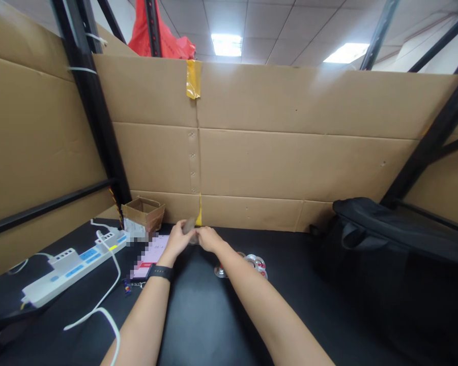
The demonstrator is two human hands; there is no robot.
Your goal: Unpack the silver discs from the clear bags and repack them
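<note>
Near the back of the black table, my left hand (178, 239) is closed on a small greyish-brown object (190, 224), too small to identify. Close on its right, my right hand (209, 239) has its fingers pressed together at the object's lower right side. What those fingers grip is hidden. A dark band is round my left wrist. Several round silver and red discs (256, 263) lie on the table, partly behind my right forearm.
At the left are a white power strip (76, 269) with cables, a pink-screened device (154, 253) and an open cardboard box (144, 213). A black bag (389, 254) fills the right. Cardboard panels (270, 162) stand behind the black table (202, 315).
</note>
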